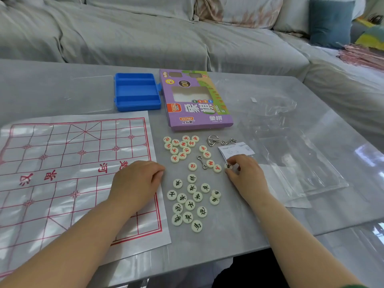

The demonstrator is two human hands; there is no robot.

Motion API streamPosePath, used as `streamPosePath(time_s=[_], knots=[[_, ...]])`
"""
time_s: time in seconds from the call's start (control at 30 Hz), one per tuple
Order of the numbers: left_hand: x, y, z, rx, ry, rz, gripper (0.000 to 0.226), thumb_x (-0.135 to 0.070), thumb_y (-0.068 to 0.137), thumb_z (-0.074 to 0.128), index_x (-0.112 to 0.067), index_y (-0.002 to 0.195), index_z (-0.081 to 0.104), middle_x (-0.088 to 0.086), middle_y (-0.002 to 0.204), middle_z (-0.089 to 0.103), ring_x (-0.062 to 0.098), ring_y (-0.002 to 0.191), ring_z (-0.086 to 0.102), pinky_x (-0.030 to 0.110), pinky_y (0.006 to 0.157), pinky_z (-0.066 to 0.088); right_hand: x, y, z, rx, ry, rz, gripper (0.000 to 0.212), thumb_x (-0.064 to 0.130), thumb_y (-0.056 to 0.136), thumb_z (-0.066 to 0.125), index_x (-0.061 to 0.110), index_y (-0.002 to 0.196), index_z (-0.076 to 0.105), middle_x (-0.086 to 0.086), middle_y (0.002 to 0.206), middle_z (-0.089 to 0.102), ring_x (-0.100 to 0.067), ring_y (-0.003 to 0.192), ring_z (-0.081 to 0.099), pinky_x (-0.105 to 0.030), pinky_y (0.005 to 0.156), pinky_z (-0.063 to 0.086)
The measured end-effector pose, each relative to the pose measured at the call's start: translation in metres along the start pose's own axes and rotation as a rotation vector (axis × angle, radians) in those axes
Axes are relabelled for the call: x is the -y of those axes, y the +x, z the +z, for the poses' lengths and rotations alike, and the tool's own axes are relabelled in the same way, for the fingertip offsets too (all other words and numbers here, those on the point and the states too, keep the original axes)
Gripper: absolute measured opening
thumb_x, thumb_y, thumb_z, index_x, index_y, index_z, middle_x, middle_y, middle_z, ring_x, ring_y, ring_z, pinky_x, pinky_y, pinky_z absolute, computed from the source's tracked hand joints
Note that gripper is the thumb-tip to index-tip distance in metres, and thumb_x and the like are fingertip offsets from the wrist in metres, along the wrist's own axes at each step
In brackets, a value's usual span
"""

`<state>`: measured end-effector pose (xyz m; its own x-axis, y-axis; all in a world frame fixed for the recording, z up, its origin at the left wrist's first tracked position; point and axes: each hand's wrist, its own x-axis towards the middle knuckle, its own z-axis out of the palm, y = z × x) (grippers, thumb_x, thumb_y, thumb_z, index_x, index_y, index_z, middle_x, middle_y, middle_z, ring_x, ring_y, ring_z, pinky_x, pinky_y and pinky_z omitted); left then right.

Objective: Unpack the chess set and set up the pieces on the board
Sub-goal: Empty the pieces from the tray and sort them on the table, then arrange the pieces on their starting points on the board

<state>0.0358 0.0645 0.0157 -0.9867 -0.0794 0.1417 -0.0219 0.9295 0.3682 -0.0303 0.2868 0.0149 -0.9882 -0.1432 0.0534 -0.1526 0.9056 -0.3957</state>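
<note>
A glossy paper board [62, 163] with red lines lies flat on the left of the table, with no pieces on it. Several red-lettered round pieces [180, 147] lie in a loose group right of it. Nearer to me lie several black-lettered pieces [190, 202]. My right hand [245, 175] pinches one black-lettered piece [228, 166] at the right end of the pieces. My left hand [137, 183] rests on the board's right edge, fingers curled, holding nothing that I can see.
An open blue plastic case [137, 91] and a purple cardboard box [195, 100] sit behind the pieces. Metal wire puzzles [213, 140], a small hook [202, 162] and a paper slip [236, 150] lie among the pieces. Clear plastic wrapping [291, 163] covers the right. A sofa [145, 32] stands beyond the table.
</note>
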Motion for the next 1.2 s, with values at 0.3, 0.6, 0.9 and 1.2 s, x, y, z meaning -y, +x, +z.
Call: streamPosePath(time_s=[0.3,0.6,0.9,1.2], knots=[[0.058,-0.061,-0.029,-0.028,-0.04,-0.027,0.038,-0.027,0.073,0.051,-0.011,0.102,0.069,0.01,0.113,0.064,0.036,0.106,0.059,0.04,0.087,0.034,0.016,-0.03,-0.02,-0.076,0.137,-0.038,0.02,0.008,0.082,0.061,0.01,0.101,0.063,0.001,0.097,0.059,-0.011,0.085,0.044,-0.016,0.072,0.028],[0.107,-0.112,-0.021,0.072,0.13,-0.048,0.07,-0.055,0.093,0.016,-0.009,0.107,0.066,0.013,0.113,0.064,0.025,0.114,0.048,0.031,0.103,0.025,0.124,-0.059,0.012,0.213,0.097,-0.311,0.029,0.024,0.09,0.053,0.025,0.118,0.056,0.016,0.105,0.051,-0.009,0.11,0.046,-0.015,0.088,0.032],[0.105,-0.112,-0.028,0.111,0.118,-0.019,0.07,-0.051,0.095,0.008,-0.011,0.107,0.065,0.012,0.114,0.064,0.02,0.113,0.039,0.016,0.108,0.0,0.141,-0.07,0.042,0.259,0.118,-0.459,0.034,0.017,0.085,0.059,0.014,0.118,0.058,-0.002,0.128,0.049,-0.019,0.117,0.044,-0.025,0.097,0.034],[0.106,-0.104,-0.025,-0.12,0.221,0.068,0.049,-0.045,0.07,0.038,-0.017,0.09,0.072,0.003,0.099,0.071,0.025,0.091,0.067,0.039,0.072,0.053,0.106,-0.033,0.012,0.344,-0.151,-0.297,0.037,0.013,0.091,0.05,0.021,0.127,0.05,0.003,0.131,0.046,-0.015,0.117,0.044,-0.02,0.091,0.034]])
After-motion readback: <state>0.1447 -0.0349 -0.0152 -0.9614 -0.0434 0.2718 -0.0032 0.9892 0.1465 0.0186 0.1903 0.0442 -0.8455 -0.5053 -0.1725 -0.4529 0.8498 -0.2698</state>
